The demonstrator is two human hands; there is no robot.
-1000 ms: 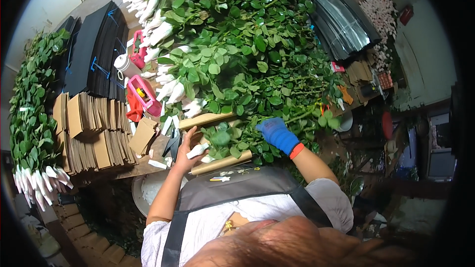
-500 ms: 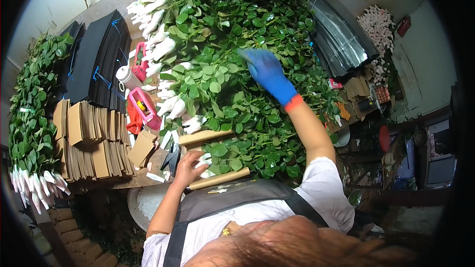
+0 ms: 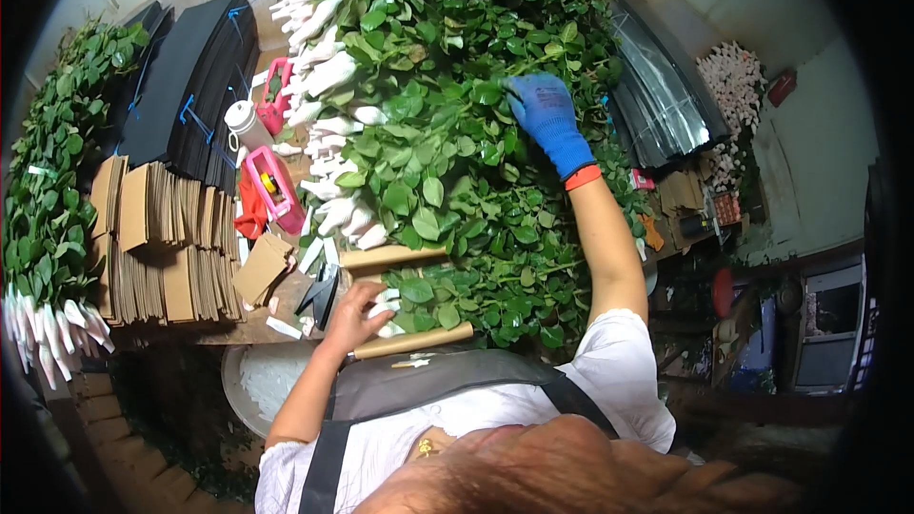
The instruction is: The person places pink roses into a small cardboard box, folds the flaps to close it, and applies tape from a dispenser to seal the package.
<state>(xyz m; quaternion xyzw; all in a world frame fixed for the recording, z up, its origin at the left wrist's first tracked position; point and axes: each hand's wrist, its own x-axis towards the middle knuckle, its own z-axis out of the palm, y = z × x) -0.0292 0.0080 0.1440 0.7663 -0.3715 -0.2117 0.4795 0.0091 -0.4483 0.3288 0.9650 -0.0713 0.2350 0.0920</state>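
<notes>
A big heap of leafy rose stems (image 3: 447,114) covers the bench in front of me, its flower heads in white sleeves (image 3: 328,76) along the left side. My right hand (image 3: 545,109), in a blue glove with an orange-red cuff, is over the leaves at the heap's right, fingers curled down; what they grip is hidden among the foliage. Nearest to me, a smaller layer of rose stems (image 3: 514,300) lies between two brown cardboard strips. My bare left hand (image 3: 352,319) bends its fingers round the white-sleeved rose heads (image 3: 387,306) at that layer's left end.
Left of the heap are black scissors (image 3: 318,295), a pink tape dispenser (image 3: 271,190), a white bottle (image 3: 246,124), stacked cardboard pieces (image 3: 171,281) and black sheets (image 3: 195,86). Clear plastic sleeves (image 3: 666,86) lie at the right. A white basin (image 3: 257,385) stands below the bench's edge.
My right hand has moved to the right over the leaves, its fingers now curled. The left hand stays at the sleeved rose heads. The whole view has shifted slightly.
</notes>
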